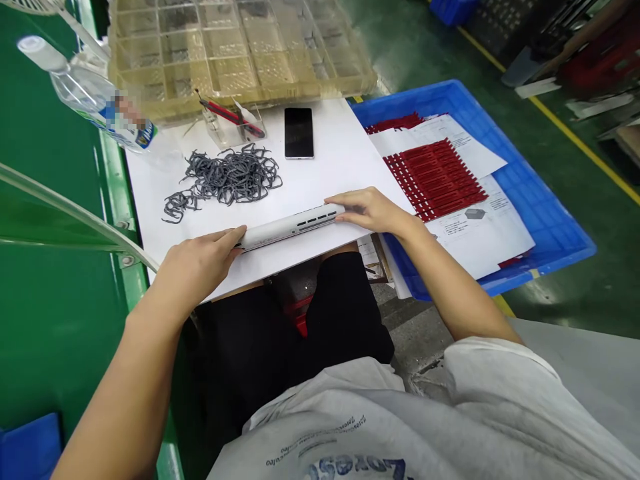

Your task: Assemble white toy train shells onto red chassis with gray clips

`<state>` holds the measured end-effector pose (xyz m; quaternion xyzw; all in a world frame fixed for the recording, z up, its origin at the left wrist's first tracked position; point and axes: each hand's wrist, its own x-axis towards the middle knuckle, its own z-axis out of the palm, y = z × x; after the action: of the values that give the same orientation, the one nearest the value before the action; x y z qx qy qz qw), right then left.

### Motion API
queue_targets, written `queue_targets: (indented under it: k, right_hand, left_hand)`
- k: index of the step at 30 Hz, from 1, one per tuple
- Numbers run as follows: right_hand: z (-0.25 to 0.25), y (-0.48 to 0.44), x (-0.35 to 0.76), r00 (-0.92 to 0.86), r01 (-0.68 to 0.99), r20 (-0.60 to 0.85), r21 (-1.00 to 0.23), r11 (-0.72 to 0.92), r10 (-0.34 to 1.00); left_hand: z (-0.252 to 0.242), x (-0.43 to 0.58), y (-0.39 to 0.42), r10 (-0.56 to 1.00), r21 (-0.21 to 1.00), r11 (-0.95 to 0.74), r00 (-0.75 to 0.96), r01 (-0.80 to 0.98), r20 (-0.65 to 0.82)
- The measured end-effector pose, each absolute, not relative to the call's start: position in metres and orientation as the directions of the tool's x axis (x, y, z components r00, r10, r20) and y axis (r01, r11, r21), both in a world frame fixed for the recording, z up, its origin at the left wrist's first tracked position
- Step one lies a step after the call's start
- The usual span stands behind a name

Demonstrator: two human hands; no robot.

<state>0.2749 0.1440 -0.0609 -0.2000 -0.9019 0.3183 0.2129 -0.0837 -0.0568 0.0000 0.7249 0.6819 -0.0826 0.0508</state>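
A long white plastic bar with several dark slots point(293, 226) lies near the front edge of the white work surface point(330, 173). My left hand point(200, 263) grips its left end, fingers curled around it. My right hand point(367, 210) holds its right end, fingers laid over the top. A pile of small grey rubbery rings point(227, 179) lies just behind the bar.
A black phone point(299, 133) lies face up behind the pile. A clear holder with a red tool point(231, 120), a compartmented clear tray point(235, 47) and a plastic bottle point(95, 93) stand at the back. A blue bin point(545, 213) with red strips point(435, 177) and papers sits on the right.
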Motion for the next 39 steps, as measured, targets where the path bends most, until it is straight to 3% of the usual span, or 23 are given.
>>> queue_targets:
  k: [3,7,11,16,22,28,30,33,36,39]
  right_hand:
    - [-0.068,0.146,0.276,-0.84,0.208,0.278,-0.628,0.749,0.466]
    - [-0.076,0.145,0.272,-0.833,0.2,0.323,-0.583,0.787,0.45]
    - [-0.067,0.133,0.266,-0.782,0.258,0.31,-0.63,0.733,0.541]
    - [-0.039,0.082,0.282,-0.655,0.29,0.145,-0.858,0.424,0.741]
    - [-0.029,0.006,0.299,-0.533,0.18,-0.141,-0.982,-0.05,0.834]
    - [-0.03,-0.026,0.298,-0.576,0.22,-0.319,-0.947,-0.233,0.753]
    - [-0.026,-0.028,0.299,-0.62,0.317,-0.304,-0.94,-0.124,0.724]
    - [-0.01,-0.028,0.294,-0.754,0.391,-0.072,-0.849,0.357,0.653]
    - [0.009,-0.033,0.277,-0.919,0.267,0.085,-0.584,0.767,0.384]
    - [0.013,-0.044,0.257,-0.992,0.12,-0.024,-0.447,0.887,0.123]
  left_hand:
    - [-0.008,-0.084,-0.061,0.982,-0.046,-0.072,0.063,0.996,-0.175]
    - [-0.02,-0.082,-0.064,0.992,0.033,-0.098,0.1,0.995,-0.075]
    - [-0.019,-0.08,-0.066,0.983,0.141,-0.154,0.165,0.978,-0.074]
    - [-0.003,-0.085,-0.114,0.981,0.518,-0.164,0.196,0.839,-0.007]
    - [-0.014,-0.085,-0.2,0.979,0.645,-0.195,0.191,0.739,0.076]
    - [-0.032,-0.083,-0.267,0.982,0.756,-0.126,0.187,0.642,0.005]
    - [-0.031,-0.087,-0.282,0.991,0.771,-0.101,0.136,0.629,0.019]
    - [-0.028,-0.092,-0.292,0.995,0.788,-0.101,0.072,0.607,0.072]
    - [-0.027,-0.09,-0.292,0.994,0.822,-0.108,0.037,0.558,0.105]
    - [-0.027,-0.083,-0.289,0.992,0.849,-0.121,0.027,0.514,0.125]
